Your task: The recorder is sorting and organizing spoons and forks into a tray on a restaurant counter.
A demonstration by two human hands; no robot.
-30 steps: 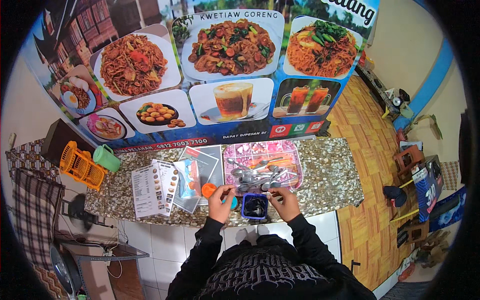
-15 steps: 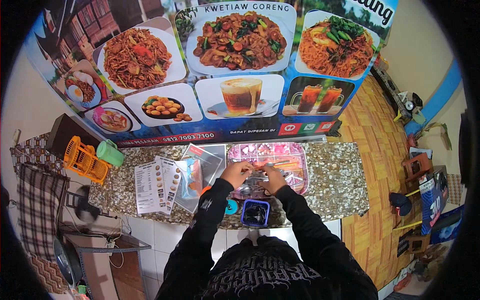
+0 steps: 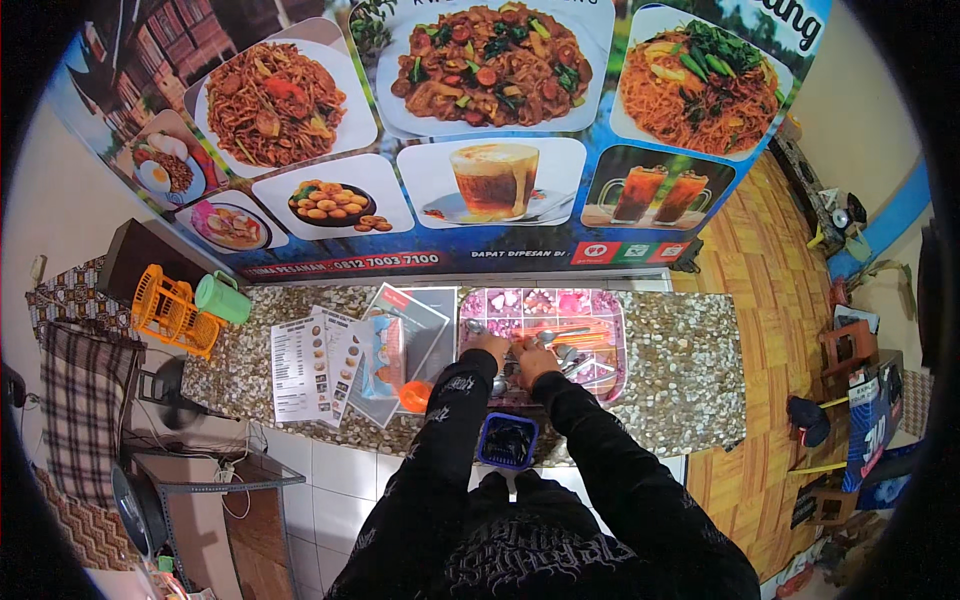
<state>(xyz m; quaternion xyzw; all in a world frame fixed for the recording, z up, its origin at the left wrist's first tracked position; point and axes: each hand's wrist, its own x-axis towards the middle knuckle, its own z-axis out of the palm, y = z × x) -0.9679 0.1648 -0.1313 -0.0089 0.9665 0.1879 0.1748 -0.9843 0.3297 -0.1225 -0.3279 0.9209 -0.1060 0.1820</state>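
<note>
A pink patterned tray (image 3: pixel 612 375) with compartments lies on the stone-topped counter, holding several metal spoons (image 3: pixel 566 354) and orange-red sticks or handles (image 3: pixel 575 331). My left hand (image 3: pixel 487 347) is closed over the tray's left part, and a spoon bowl (image 3: pixel 475 327) pokes out past its fingers. Close beside it, my right hand (image 3: pixel 534 362) reaches down among the spoons with bent fingers; what it pinches is hidden. Under my forearms, at the counter's front edge, stands a small blue basket (image 3: pixel 508 441) with dark contents.
Left of the tray lie menu sheets (image 3: pixel 294 375), a flat grey folder (image 3: pixel 428 325), a clear-wrapped packet (image 3: pixel 384 360) and an orange round item (image 3: pixel 415 396). An orange rack (image 3: pixel 178 310) and green pitcher (image 3: pixel 222 297) stand farther left. A large food banner (image 3: pixel 420 240) rises behind the counter.
Both hands have lowered into the tray from just above it. A spoon bowl now shows beyond my left hand. The orange round item has come into view beside my left forearm.
</note>
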